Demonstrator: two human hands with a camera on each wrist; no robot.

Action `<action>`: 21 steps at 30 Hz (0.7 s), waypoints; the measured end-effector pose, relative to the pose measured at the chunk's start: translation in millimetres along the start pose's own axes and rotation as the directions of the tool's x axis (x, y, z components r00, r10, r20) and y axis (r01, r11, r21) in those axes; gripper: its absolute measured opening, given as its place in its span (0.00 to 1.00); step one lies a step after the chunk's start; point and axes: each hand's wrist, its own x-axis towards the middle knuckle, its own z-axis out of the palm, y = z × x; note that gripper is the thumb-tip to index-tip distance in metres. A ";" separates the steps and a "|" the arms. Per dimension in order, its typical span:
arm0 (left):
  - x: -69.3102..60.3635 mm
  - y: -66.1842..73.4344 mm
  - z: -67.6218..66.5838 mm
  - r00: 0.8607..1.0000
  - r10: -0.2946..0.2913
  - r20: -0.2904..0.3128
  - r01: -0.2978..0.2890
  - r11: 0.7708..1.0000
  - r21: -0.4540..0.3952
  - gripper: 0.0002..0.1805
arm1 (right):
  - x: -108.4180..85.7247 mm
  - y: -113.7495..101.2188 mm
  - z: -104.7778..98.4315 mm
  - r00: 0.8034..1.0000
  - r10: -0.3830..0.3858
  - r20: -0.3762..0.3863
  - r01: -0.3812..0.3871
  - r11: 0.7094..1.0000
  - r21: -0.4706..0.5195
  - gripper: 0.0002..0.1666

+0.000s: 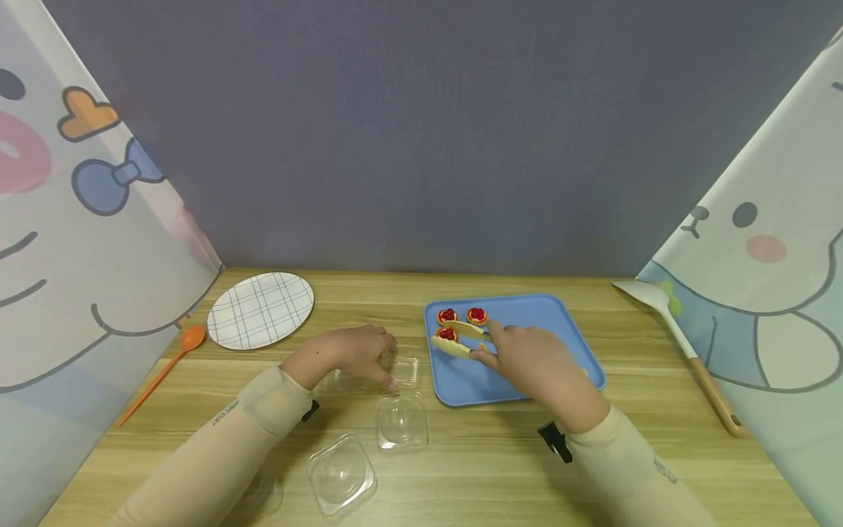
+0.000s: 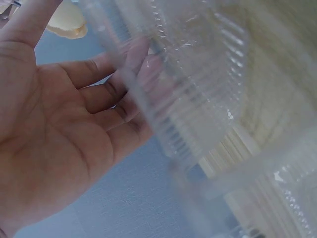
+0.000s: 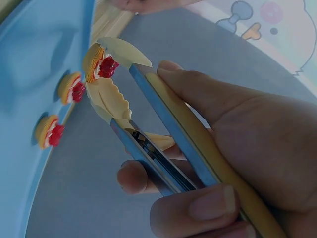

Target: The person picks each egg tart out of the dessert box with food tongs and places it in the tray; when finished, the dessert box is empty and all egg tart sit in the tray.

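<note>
My right hand (image 1: 536, 366) grips a pair of cream-and-metal tongs (image 3: 185, 131) over the blue tray (image 1: 527, 315). Their scalloped tips stand on either side of a small tart (image 3: 94, 64) with a red berry top; whether they squeeze it I cannot tell. Two similar tarts (image 1: 448, 315) (image 1: 477, 315) sit just behind it on the tray. To the left, my left hand (image 1: 356, 355) lies at a clear plastic container (image 1: 408, 371), its relaxed fingers touching the ribbed wall. In the left wrist view, the palm shows and the fingertips are seen through the plastic.
Clear plastic pieces (image 1: 402, 423) (image 1: 342, 474) lie in front of the container, another partly under the left forearm. A checked plate (image 1: 261, 311) and an orange spoon (image 1: 161, 373) are at left. A white spatula with a wooden handle (image 1: 685, 351) leans at right.
</note>
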 end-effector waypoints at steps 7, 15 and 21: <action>-0.4 0.1 0.0 1.000 -0.003 0.006 0.003 1.000 -0.003 0.43 | 3.3 14.5 3.6 0.999 0.019 0.029 -0.019 1.000 -0.005 0.31; -1.0 0.6 0.0 1.000 -0.003 0.010 0.003 1.000 0.007 0.44 | 6.9 22.0 11.3 0.998 0.046 0.052 -0.045 0.999 -0.014 0.31; -0.8 1.8 -0.7 1.000 -0.002 0.009 0.002 1.000 0.003 0.43 | 6.5 23.2 15.3 0.996 0.067 0.067 -0.066 0.998 -0.017 0.30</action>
